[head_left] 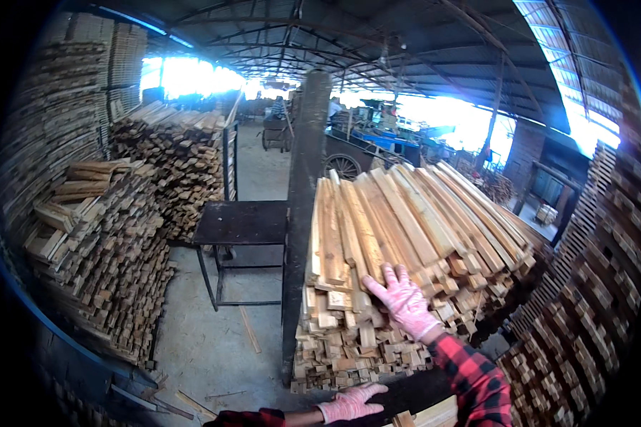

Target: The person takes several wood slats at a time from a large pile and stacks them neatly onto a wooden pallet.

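The right hand (404,302), fingers spread, rests on the near ends of the wooden sticks (399,213) atop the stack (367,359), apparently at the picking step; the next move likely calls for curling round one. The left hand (352,403) (fingers extended, gripping nothing visible) is by the dark worktop (414,391).

Right hand (408,304), pink-gloved, fingers spread on near ends of stacked wooden slats (399,213). Left hand (352,403), also gloved, low, fingers extended. Dark post (306,178) beside stack; dark-topped table (242,222) left of post.
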Tool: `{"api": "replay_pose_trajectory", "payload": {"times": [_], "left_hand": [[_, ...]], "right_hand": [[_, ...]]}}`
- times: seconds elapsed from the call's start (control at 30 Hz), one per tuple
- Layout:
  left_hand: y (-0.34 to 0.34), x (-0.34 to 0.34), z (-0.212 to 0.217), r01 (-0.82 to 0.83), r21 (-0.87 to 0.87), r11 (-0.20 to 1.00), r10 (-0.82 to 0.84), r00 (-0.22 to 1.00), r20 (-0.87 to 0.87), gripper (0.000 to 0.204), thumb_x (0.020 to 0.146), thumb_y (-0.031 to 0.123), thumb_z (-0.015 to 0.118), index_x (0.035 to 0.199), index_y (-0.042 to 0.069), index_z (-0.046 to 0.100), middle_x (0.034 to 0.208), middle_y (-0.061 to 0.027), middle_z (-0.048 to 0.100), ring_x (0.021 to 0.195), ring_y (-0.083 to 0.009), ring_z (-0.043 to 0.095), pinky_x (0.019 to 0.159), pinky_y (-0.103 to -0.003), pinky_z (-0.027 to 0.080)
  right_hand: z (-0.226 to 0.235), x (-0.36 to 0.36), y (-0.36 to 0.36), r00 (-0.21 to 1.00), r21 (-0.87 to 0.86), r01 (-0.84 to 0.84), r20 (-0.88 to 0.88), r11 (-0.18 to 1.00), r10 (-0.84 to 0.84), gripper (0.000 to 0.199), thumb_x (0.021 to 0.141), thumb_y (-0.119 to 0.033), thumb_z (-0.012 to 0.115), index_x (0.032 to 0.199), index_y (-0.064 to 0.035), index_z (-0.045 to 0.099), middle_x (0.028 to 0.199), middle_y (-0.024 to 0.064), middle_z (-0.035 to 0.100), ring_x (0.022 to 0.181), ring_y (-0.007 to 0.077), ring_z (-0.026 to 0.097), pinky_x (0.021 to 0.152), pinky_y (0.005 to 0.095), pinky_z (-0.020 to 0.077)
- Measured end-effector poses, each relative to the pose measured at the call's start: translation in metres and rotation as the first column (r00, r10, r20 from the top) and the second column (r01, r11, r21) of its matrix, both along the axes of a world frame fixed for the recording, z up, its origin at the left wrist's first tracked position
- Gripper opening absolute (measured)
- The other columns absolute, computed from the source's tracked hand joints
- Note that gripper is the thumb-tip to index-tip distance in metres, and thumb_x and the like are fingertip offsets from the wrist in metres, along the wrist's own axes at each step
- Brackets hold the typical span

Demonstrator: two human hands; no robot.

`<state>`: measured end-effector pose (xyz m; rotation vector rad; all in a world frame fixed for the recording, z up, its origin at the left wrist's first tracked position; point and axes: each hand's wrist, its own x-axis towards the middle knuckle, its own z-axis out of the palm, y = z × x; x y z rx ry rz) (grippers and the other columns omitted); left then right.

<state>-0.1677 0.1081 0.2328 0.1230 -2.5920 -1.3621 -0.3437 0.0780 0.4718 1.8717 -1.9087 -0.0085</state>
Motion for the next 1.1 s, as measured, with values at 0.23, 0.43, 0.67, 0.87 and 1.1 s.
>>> {"api": "replay_pose_trajectory", "payload": {"times": [0.23,0.43,0.67,0.87,1.1], "left_hand": [[-0.038,-0.012,0.063,0.127,0.434,0.892,-0.12,0.992,-0.044,0.076,0.094,0.048,0.07,0.15,0.005,0.043,0.146,-0.0158,0.052,0.135,-0.0296,0.05,0.112,-0.038,0.04],[-0.074,-0.049,0.074,0.256,0.876,0.409,0.087,0.945,-0.317,0.069,0.102,0.038,0.061,0.157,0.006,0.033,0.153,-0.0106,0.047,0.141,-0.0231,0.045,0.117,-0.042,0.038],[-0.043,-0.109,0.157,0.505,0.839,-0.203,0.161,0.862,-0.48,0.079,0.091,0.067,0.059,0.147,0.012,0.045,0.14,-0.0147,0.057,0.124,-0.0327,0.059,0.104,-0.052,0.05],[0.016,-0.098,0.097,-0.016,1.0,-0.024,0.341,0.94,0.023,0.053,0.093,0.046,0.072,0.129,0.009,0.06,0.107,-0.0109,0.071,0.094,-0.0268,0.071,0.084,-0.046,0.061],[0.06,-0.067,0.1,-0.299,0.902,0.311,0.613,0.789,0.05,0.055,0.089,0.044,0.077,0.125,0.006,0.061,0.105,-0.0042,0.067,0.093,-0.0155,0.063,0.078,-0.033,0.053]], "right_hand": [[-0.009,-0.049,-0.009,0.963,0.027,0.154,-0.228,0.988,-0.144,0.066,0.089,-0.003,0.052,0.151,-0.0217,0.037,0.153,0.0278,0.039,0.128,0.051,0.052,0.083,0.0538,0.0584],[0.066,-0.011,0.019,0.854,-0.307,0.124,0.517,0.944,0.056,0.077,0.073,-0.013,0.077,0.144,-0.0146,0.047,0.136,0.021,0.057,0.121,0.0384,0.059,0.098,0.0455,0.052],[0.007,0.091,0.199,0.532,-0.245,0.464,0.845,0.851,-0.047,0.08,0.075,-0.013,0.083,0.145,-0.0078,0.044,0.126,0.0192,0.066,0.114,0.0302,0.067,0.096,0.0379,0.0543],[-0.033,0.116,0.273,0.282,0.177,0.511,0.89,0.841,-0.359,0.09,0.08,-0.043,0.084,0.147,-0.006,0.036,0.126,0.0186,0.063,0.108,0.0287,0.068,0.09,0.0383,0.0545],[-0.089,0.129,0.29,0.411,0.027,0.55,0.861,0.835,-0.299,0.088,0.082,-0.027,0.085,0.151,-0.0033,0.035,0.123,0.0201,0.066,0.097,0.0366,0.071,0.082,0.0429,0.0578]]}}
